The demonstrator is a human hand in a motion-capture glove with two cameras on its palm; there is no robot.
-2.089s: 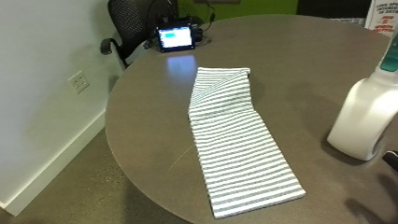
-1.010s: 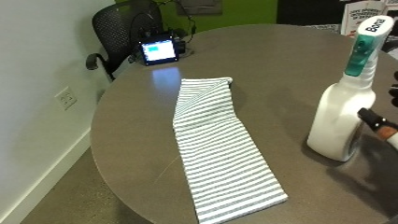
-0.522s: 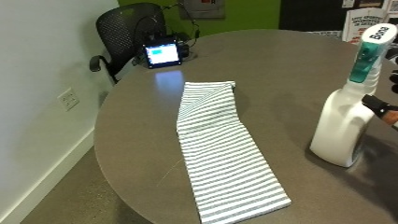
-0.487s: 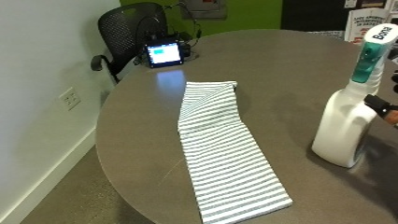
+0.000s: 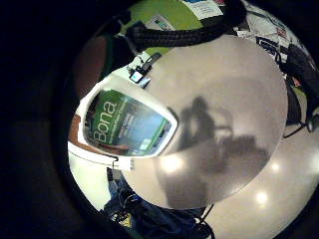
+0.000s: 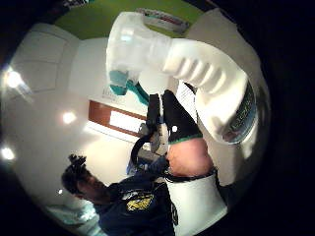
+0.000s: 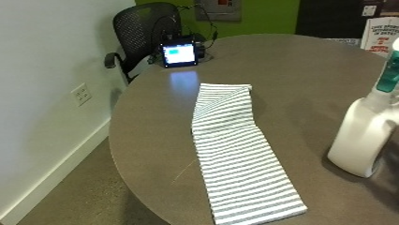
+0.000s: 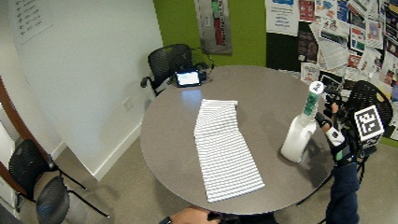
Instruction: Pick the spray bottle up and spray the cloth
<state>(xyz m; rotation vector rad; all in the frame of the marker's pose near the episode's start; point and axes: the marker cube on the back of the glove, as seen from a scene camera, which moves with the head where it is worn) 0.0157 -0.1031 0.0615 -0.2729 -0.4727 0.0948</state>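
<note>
1. The spray bottle stands upright on the round table, close to the edge on my side. It has a white body and a teal trigger head.
2. My gloved right hand is just beside the bottle, on the side away from the cloth and about level with its neck. Both palm views are largely filled by the bottle, one by its green "Bona" label and one by its ribbed neck and trigger. I cannot tell whether my hand is spread or closed on the bottle.
3. The striped cloth lies flat in a long strip across the middle of the table. One end is near the table edge and the other is folded over at a slant.
4. The bottle and the cloth are apart, with a stretch of tabletop between them.
5. A small lit screen stands at the table's far edge, beyond the folded end of the cloth, with cables behind it.
6. A black mesh chair sits behind that screen, off the table.
7. A printed card stands near the table's edge beyond the bottle.
8. A wall outlet is low on the white wall.
</note>
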